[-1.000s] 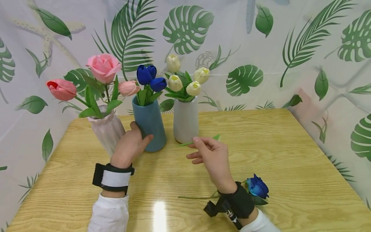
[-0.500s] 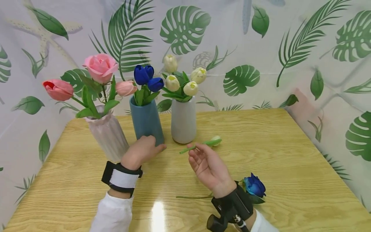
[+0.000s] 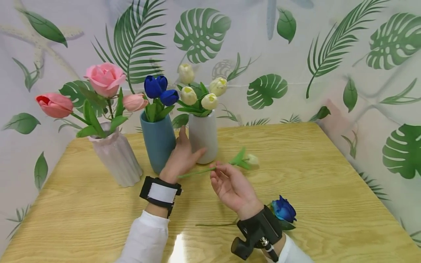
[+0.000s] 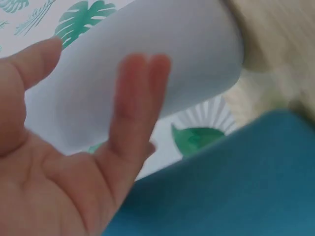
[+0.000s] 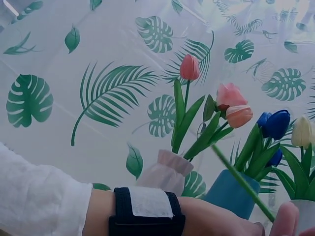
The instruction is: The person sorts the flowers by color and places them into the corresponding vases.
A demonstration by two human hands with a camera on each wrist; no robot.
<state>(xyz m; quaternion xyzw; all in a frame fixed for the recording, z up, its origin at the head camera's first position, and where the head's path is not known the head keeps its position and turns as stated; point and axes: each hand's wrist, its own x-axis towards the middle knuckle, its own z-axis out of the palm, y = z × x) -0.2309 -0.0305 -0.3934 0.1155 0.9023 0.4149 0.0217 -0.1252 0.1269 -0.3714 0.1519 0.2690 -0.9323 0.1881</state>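
Observation:
My right hand (image 3: 235, 191) pinches the stem of a white tulip (image 3: 252, 159) between thumb and fingertips; its bloom points right and its bare stem end points left. In the right wrist view the green stem (image 5: 242, 182) slants across the vases. My left hand (image 3: 181, 160) reaches between the blue vase (image 3: 157, 142) and the white vase (image 3: 207, 140), thumb and fingers spread. In the left wrist view its fingers (image 4: 130, 105) stand in front of the white vase (image 4: 192, 64); whether they touch it I cannot tell. Several white tulips (image 3: 209, 101) fill that vase.
Blue tulips (image 3: 169, 97) stand in the blue vase. Further left is a pale pink ribbed vase (image 3: 115, 157) with a pink rose (image 3: 106, 78) and pink tulips (image 3: 56, 105). A blue rose (image 3: 284, 209) lies on the wooden table (image 3: 329, 182) by my right wrist.
My left hand has left the blue vase and moved right to the white vase. My right hand has turned palm up, still pinching the white tulip, whose bloom now shows. The view has shifted slightly.

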